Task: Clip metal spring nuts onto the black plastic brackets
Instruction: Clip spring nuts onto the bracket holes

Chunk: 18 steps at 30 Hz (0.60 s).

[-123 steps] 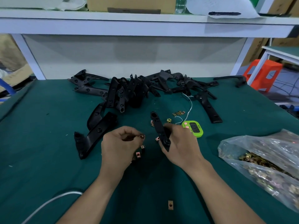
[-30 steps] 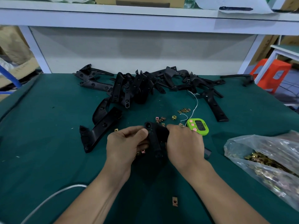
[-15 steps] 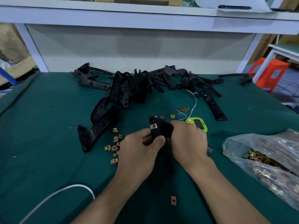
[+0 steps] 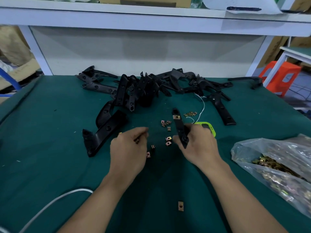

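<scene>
- Held: one black bracket [image 4: 179, 127], gripped at its lower end by the right hand [image 4: 197, 147], with fingers and thumb wrapped round it. It is raised off the green table [image 4: 50, 132], upper end tilted away from the person.
- On it: a spring nut [image 4: 176, 117] is seen clipped near the upper end.
- Just left of the black bracket and apart from it, the left hand [image 4: 129, 148] is held over the table with fingers curled toward the thumb. It is motion-blurred, so it cannot be told whether anything is pinched.
- Close to the bracket's left side, loose nuts [image 4: 168, 141] are scattered on the table between the two hands. A small cluster [image 4: 190, 114] lies just right of its upper end.
- Just right of the bracket, a green timer [image 4: 207, 126] is partly hidden by the right hand.
- Beyond the bracket, a bracket pile [image 4: 151, 88] is heaped.
- Well right of it, a clear bag of nuts [image 4: 269, 165] is slumped.
- Well left and nearer the person, a white cable [image 4: 50, 204] is noted.
</scene>
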### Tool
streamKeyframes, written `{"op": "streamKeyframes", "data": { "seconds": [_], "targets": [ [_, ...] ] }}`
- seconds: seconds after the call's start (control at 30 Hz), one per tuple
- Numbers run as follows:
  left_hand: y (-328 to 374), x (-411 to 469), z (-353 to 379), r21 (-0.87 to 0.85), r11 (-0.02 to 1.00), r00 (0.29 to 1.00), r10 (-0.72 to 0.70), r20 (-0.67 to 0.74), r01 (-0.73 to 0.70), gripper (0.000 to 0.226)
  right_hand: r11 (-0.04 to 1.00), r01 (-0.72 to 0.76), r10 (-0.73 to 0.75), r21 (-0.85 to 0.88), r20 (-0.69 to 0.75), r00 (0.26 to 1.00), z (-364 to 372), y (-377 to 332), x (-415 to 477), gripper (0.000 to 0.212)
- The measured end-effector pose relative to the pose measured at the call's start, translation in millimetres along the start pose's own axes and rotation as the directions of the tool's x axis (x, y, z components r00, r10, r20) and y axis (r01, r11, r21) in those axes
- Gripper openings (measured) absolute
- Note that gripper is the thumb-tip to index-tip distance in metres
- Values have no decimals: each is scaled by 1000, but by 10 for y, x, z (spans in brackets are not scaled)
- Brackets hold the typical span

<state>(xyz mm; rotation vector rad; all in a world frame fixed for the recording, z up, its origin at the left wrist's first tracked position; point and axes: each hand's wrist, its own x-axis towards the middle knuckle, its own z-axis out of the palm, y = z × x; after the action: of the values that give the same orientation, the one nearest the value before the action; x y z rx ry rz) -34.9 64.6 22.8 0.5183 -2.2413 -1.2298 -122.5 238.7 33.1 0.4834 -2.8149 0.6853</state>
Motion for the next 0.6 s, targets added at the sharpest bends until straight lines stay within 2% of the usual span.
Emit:
{"op": "streamKeyframes", "data": {
  "seconds": [0.07,0.27,0.3,0.4,0.5,0.6],
  "targets": [
    [-21,5,13,42,999,1000,-8,10,7,26,998,55,-55,12,71,996,78,-59,-36,16],
    [13,-19,51,126,991,997,33,69,-42,28,994,98,-102,40,110,989,177,-151,-60,17],
    [15,-22,48,129,991,996,33,77,-43,27,992,95,-103,80,107,989,162,-166,-76,20],
    [24,-34,37,30,999,992,10,129,-14,23,933,-19,-3,361,60,998,84,-219,-81,23],
    [56,-60,29,-86,994,974,81,212,-64,35,872,-89,7,481,169,986,-5,-274,-72,19],
    [63,-58,32,-161,984,970,115,215,-81,44,724,-231,23,650,312,950,-38,-290,-90,22]
  ]
}}
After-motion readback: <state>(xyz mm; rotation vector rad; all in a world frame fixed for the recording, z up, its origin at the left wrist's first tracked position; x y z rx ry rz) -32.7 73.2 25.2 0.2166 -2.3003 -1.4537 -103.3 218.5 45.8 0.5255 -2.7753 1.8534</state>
